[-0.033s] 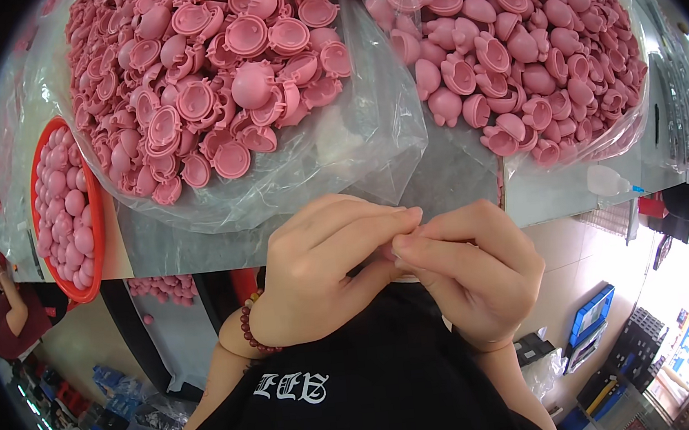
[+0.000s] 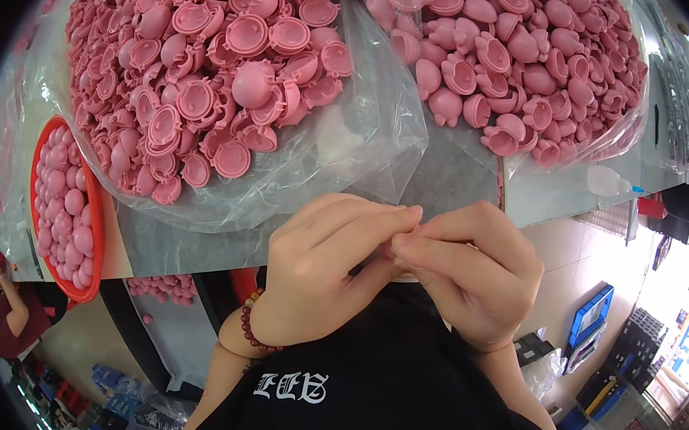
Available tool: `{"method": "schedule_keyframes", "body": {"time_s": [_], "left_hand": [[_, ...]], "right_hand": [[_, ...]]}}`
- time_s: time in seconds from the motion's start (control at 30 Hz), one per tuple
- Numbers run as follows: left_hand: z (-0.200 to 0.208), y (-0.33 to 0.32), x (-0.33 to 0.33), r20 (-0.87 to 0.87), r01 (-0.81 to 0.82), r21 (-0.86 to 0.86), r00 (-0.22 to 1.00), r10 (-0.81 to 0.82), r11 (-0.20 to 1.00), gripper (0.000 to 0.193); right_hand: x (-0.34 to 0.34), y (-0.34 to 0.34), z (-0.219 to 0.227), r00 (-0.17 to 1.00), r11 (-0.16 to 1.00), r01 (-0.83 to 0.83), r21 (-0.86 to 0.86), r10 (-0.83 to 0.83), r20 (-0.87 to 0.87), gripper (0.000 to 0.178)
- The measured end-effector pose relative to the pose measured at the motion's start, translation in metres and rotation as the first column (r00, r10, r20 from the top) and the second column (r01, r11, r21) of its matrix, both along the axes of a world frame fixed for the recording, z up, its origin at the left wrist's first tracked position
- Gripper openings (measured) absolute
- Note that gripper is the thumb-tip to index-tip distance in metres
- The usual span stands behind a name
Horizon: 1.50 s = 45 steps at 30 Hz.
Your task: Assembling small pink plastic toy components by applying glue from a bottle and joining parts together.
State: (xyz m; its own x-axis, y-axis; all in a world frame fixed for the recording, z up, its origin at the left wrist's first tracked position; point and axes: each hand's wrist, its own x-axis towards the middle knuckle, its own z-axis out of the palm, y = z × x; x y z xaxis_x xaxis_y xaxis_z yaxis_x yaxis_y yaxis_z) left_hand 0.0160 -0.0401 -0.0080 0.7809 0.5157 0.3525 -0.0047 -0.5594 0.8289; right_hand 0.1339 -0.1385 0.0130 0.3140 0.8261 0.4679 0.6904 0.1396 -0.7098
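Observation:
My left hand (image 2: 325,270), a beaded bracelet at its wrist, and my right hand (image 2: 481,273) meet in front of my chest, just off the table's near edge. The thumbs and forefingers of both are pinched together, tip against tip. A trace of pink shows between them, but the fingers hide nearly all of it, so its kind cannot be made out. Beyond my hands lies a heap of hollow pink plastic half shells with small tabs (image 2: 195,101), spread on clear plastic sheeting (image 2: 338,146). To its right is a second heap of rounded pink shells (image 2: 494,54).
At the left, a red basket (image 2: 98,228) holds pink balls (image 2: 65,211). More pink balls (image 2: 163,290) lie lower down, below the grey table (image 2: 192,249). A clear bottle with a blue tip (image 2: 608,181) lies at the right edge. Another person's arm (image 2: 15,305) shows far left.

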Motion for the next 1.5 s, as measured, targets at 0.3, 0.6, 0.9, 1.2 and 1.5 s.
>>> {"method": "schedule_keyframes", "body": {"time_s": [0.3,0.6,0.9,1.2,1.5], "left_hand": [[-0.003,0.000,0.000,0.206,0.060,-0.117,0.978,-0.035,0.991,0.032],[-0.010,-0.003,-0.003,0.472,0.161,-0.352,0.881,0.026,0.922,0.043],[-0.010,-0.004,0.001,0.613,0.506,-0.639,0.790,-0.014,0.580,0.047],[-0.010,0.002,-0.007,0.617,0.508,-0.613,0.787,-0.036,0.605,0.049],[0.002,0.092,-0.112,0.306,-0.792,0.097,0.600,0.739,0.603,0.035]], "right_hand": [[0.005,-0.006,0.010,0.984,1.000,-0.019,0.024,0.023,-0.177,0.021],[0.003,-0.006,-0.006,0.942,0.988,-0.087,0.128,0.124,-0.311,0.023],[0.014,-0.017,-0.015,0.820,0.972,0.194,0.135,-0.085,-0.566,0.016],[0.005,0.005,-0.041,0.887,0.894,0.436,-0.105,-0.408,0.217,0.019],[0.021,-0.015,-0.027,0.900,0.912,0.409,0.025,-0.399,-0.178,0.012]]}}
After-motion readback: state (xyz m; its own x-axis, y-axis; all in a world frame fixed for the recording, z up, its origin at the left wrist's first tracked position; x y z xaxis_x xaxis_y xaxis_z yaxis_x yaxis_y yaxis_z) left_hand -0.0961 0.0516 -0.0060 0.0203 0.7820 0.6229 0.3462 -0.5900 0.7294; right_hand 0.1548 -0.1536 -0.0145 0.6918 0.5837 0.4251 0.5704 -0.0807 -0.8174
